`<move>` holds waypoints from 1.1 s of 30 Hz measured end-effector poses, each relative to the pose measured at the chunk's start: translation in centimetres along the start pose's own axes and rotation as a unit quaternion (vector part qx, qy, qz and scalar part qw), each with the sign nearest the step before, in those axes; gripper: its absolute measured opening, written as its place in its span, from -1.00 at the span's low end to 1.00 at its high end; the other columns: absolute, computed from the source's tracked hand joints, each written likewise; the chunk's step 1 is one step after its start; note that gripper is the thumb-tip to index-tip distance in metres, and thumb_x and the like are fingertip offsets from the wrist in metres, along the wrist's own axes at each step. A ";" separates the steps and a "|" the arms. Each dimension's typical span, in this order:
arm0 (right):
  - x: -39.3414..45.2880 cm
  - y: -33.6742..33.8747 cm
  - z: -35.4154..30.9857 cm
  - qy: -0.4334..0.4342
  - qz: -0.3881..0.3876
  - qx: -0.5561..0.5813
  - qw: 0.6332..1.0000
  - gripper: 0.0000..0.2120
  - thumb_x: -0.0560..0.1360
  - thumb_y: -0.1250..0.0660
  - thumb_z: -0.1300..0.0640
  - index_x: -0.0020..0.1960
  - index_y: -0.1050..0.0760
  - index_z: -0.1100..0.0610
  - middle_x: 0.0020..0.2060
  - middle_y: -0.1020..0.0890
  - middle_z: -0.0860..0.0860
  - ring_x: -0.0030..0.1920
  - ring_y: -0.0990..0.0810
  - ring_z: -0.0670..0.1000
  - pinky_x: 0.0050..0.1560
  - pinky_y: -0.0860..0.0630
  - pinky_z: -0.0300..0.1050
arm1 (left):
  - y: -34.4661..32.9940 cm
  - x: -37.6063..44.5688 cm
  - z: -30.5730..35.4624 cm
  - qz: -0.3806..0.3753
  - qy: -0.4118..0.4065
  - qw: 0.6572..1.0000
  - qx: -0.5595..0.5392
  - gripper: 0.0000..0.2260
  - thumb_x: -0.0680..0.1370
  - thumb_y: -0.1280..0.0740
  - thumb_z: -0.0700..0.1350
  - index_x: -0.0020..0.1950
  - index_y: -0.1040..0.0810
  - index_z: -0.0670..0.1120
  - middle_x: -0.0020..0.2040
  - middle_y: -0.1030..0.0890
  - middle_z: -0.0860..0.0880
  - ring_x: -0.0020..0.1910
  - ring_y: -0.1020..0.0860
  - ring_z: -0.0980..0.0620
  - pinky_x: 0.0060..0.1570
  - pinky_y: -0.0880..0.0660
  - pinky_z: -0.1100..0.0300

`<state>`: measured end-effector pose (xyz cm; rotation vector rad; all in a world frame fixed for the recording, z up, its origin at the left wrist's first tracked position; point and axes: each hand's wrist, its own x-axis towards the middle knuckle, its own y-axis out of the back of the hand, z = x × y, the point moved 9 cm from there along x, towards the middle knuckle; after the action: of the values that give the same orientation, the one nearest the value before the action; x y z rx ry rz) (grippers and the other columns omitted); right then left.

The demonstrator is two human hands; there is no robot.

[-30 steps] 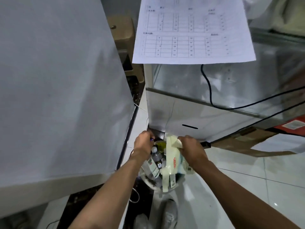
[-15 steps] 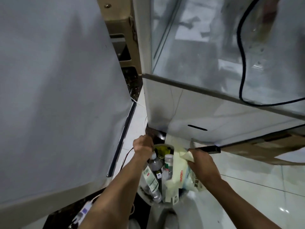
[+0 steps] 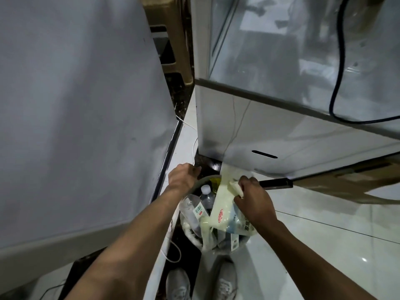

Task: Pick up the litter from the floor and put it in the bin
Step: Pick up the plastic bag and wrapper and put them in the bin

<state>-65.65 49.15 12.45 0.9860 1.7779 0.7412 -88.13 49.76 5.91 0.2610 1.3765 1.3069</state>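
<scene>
While left fingers (image 3: pixel 195 169) grip bin (image 3: pixel 202 180), right fingers (image 3: pixel 240 189) pinch wrapper (image 3: pixel 223 204).

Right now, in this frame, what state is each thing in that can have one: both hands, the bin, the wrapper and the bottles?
Left hand: grips the bin's rim.
Right hand: pinches the wrapper.
Round grey bin: upright, crammed above its rim.
Pale yellow plastic wrapper with red print: crumpled, atop the pile, not released.
Clear plastic bottles with white caps: capped, lying inside the bin.
Grey shoes: on the floor beside the bin.
</scene>
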 end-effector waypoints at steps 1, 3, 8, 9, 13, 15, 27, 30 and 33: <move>-0.1 0.1 -0.4 -0.006 0.003 -0.009 1.000 -0.68 0.44 -0.37 0.08 0.16 -0.40 0.05 0.04 -0.49 0.04 0.01 -0.54 0.11 -0.10 -0.49 -0.08 | 0.3 -0.4 -0.1 -0.001 -0.002 1.000 0.007 -0.55 0.60 -0.13 0.23 0.04 -0.63 -0.08 0.07 -0.63 -0.13 0.06 -0.57 -0.16 -0.11 -0.39 0.18; 0.2 0.5 -1.2 -0.003 0.014 -0.029 0.999 -0.67 0.43 -0.36 0.04 0.13 -0.36 0.03 0.05 -0.46 0.03 0.00 -0.53 0.11 -0.15 -0.49 -0.07 | 0.7 -1.1 0.0 -0.012 -0.012 1.000 0.021 -0.57 0.61 -0.12 0.20 0.12 -0.61 -0.08 0.13 -0.62 -0.13 0.11 -0.56 -0.16 -0.03 -0.43 0.15; 4.9 1.9 -2.9 0.040 -0.019 0.042 0.998 -0.57 0.42 -0.38 0.06 0.22 -0.30 0.04 0.03 -0.42 0.04 -0.09 -0.48 0.10 -0.14 -0.37 -0.10 | 1.5 -1.5 -0.1 -0.021 -0.015 1.000 0.012 -0.60 0.62 -0.13 0.17 0.11 -0.60 -0.09 0.10 -0.62 -0.13 0.10 -0.55 -0.18 -0.02 -0.44 0.13; 5.9 2.4 -2.5 0.016 -0.023 0.068 0.997 -0.55 0.43 -0.39 0.07 0.25 -0.30 0.04 0.03 -0.43 0.04 -0.08 -0.46 0.08 -0.10 -0.37 -0.11 | 1.6 -1.5 -0.5 -0.020 -0.007 1.000 0.002 -0.62 0.62 -0.13 0.15 0.11 -0.60 -0.08 0.10 -0.63 -0.13 0.10 -0.56 -0.18 -0.05 -0.41 0.14; 7.3 3.2 0.1 -0.083 0.032 0.156 0.984 -0.51 0.47 -0.39 0.12 0.31 -0.27 0.13 0.01 -0.45 0.07 -0.07 -0.43 0.07 -0.10 -0.33 -0.14 | 1.1 -1.5 -2.0 0.002 0.006 0.997 -0.073 -0.58 0.61 -0.08 0.22 0.09 -0.60 -0.01 0.04 -0.65 -0.10 0.07 -0.57 -0.16 -0.09 -0.38 0.14; 5.8 2.7 1.3 -0.094 0.066 0.281 0.953 -0.63 0.54 -0.31 0.24 0.28 -0.24 0.16 -0.02 -0.47 0.09 -0.09 -0.46 0.10 -0.15 -0.39 -0.15 | 0.9 -1.8 -2.0 0.007 0.004 0.996 -0.086 -0.53 0.62 -0.02 0.25 0.09 -0.60 -0.01 0.05 -0.64 -0.10 0.06 -0.57 -0.16 -0.06 -0.39 0.11; 2.1 0.1 2.9 -0.138 0.189 0.342 0.910 -0.52 0.53 -0.38 0.16 0.29 -0.21 0.30 0.12 -0.51 0.22 0.05 -0.56 0.15 -0.03 -0.46 -0.22 | 1.4 -1.2 -3.8 0.009 0.041 0.991 -0.128 -0.48 0.61 0.03 0.28 0.14 -0.58 -0.02 0.10 -0.63 -0.12 0.14 -0.55 -0.19 0.10 -0.43 0.06; 7.7 1.3 -1.1 -0.022 0.186 0.187 0.964 -0.54 0.50 -0.39 0.15 0.28 -0.33 0.32 0.16 -0.46 0.25 0.17 -0.45 0.22 0.16 -0.37 -0.02 | 1.8 -0.8 -4.6 0.029 0.079 0.985 -0.152 -0.44 0.61 0.02 0.28 0.23 -0.50 -0.12 0.19 -0.59 -0.19 0.20 -0.51 -0.22 0.15 -0.40 0.04; 10.7 2.1 -5.6 0.110 0.210 0.091 0.967 -0.64 0.49 -0.36 0.19 0.23 -0.41 0.27 0.17 -0.47 0.25 0.16 -0.45 0.25 0.13 -0.39 0.05 | 1.8 -0.4 -5.6 0.049 0.117 0.968 -0.215 -0.44 0.65 0.05 0.21 0.25 -0.45 -0.22 0.24 -0.53 -0.25 0.22 -0.49 -0.24 0.18 -0.38 0.03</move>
<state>-72.69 59.12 11.52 1.4827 1.8716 0.9924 -93.39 47.19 5.95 -0.1266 1.2443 1.7222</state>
